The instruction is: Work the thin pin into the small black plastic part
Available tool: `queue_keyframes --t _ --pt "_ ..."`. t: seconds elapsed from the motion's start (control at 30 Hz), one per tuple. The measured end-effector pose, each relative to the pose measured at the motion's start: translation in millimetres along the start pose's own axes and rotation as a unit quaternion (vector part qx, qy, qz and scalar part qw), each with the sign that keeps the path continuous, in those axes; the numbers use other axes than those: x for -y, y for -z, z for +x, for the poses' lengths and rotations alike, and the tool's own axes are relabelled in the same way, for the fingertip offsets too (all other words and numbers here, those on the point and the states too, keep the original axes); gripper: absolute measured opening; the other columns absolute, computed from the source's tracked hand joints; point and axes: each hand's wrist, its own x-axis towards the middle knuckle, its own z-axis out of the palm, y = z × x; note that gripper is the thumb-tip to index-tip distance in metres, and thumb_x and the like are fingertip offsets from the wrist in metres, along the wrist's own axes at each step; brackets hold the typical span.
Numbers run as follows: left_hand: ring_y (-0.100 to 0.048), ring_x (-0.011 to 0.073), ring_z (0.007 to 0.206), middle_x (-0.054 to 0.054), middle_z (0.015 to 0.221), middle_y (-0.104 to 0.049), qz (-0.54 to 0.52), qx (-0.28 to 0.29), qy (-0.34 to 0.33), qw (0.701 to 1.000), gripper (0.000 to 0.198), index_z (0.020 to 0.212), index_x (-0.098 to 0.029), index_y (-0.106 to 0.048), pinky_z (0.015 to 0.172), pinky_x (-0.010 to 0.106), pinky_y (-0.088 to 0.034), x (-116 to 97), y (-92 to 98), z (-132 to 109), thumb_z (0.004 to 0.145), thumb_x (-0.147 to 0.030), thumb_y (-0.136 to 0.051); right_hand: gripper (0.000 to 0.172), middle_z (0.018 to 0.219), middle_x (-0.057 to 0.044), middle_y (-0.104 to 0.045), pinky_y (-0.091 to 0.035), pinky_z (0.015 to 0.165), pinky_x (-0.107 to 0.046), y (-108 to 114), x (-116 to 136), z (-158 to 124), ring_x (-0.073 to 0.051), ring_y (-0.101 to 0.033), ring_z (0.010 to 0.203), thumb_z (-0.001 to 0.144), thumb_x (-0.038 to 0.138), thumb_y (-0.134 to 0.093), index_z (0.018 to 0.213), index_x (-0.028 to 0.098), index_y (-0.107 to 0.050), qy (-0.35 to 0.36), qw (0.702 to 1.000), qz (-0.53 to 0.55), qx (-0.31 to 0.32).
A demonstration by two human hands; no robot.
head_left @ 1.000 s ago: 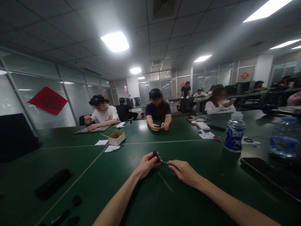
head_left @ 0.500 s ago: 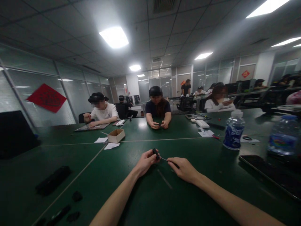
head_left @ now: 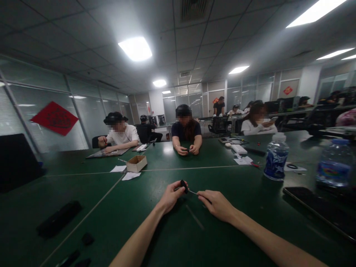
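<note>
Over the green table, we pinched a small black part in the left hand and a thin tool in the right hand, its far end at the part. We judged this as tool work on the part, next calling for a steady pinch and careful alignment; the part looked blocky, the tool straight and metallic, the table smooth.
</note>
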Motion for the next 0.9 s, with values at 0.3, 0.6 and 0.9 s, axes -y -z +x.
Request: queue_keyframes --t 0.3,0.6,0.9 --pt "-0.059 0.0175 0.086 0.007 0.091 -0.064 0.013 0.012 0.007 1.000 0.029 0.094 -0.012 -0.063 0.085 0.031 -0.043 1.2 1.6 1.1 0.072 -0.030 -0.068 0.033 0.085 -0.006 -0.064 -0.048 0.065 -0.027 2.8 1.9 -2.0 -0.017 -0.059 0.073 0.093 0.029 -0.033 0.108 0.018 -0.061 0.012 1.000 0.007 0.004" --pt "-0.059 0.0169 0.085 0.007 0.090 -0.064 0.013 0.010 0.012 1.000 0.030 0.093 -0.012 -0.064 0.081 0.028 -0.044 0.3 0.8 1.0 0.071 -0.032 -0.069 0.034 0.084 -0.007 -0.064 -0.048 0.068 -0.028 -0.1 -0.6 -0.9 -0.018 -0.060 0.075 0.094 0.030 -0.033 0.107 0.017 -0.061 0.024 1.000 0.008 -0.006" --pt "-0.059 0.0167 0.085 0.008 0.091 -0.063 -0.023 0.009 0.023 0.999 0.031 0.094 -0.012 -0.063 0.083 0.030 -0.044 0.6 1.1 0.8 0.071 -0.031 -0.070 0.035 0.086 -0.008 -0.064 -0.048 0.067 -0.027 1.1 1.3 -2.3 -0.018 -0.061 0.075 0.094 0.030 -0.032 0.110 0.016 -0.060 0.026 1.000 0.011 -0.013"
